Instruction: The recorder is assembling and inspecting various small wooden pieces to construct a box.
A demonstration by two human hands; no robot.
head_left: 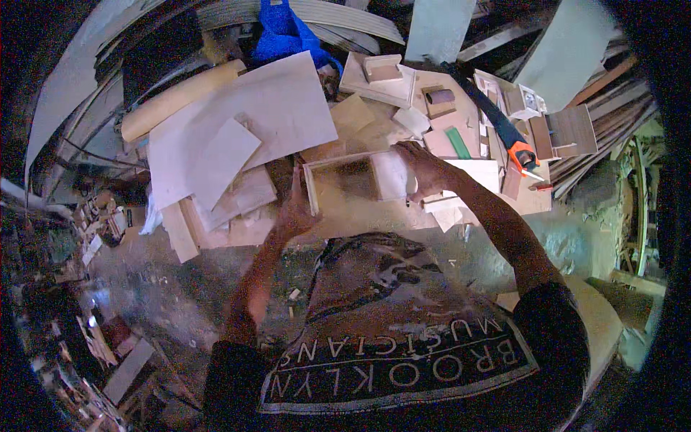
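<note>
A small rectangular box of pale wood [312, 189] is held between my two hands at the near edge of the workbench. My left hand [294, 212] is closed around its left end, with the thumb along the side wall. At the other end, my right hand [430, 171] grips a whitish section [392, 176] of the box with curved fingers. Blur hides whether that section is a separate panel. Through the open middle of the box, a darker patch shows. Some fingertips are hidden behind the wood.
Large pale sheets [288, 108] and offcuts cover the bench's left side. A rolled tan sheet [183, 101] and a blue cloth or bag [284, 36] lie behind. To the right are a handsaw [497, 119], a green strip [458, 142] and a brown cylindrical piece [440, 96]. Scraps litter the floor.
</note>
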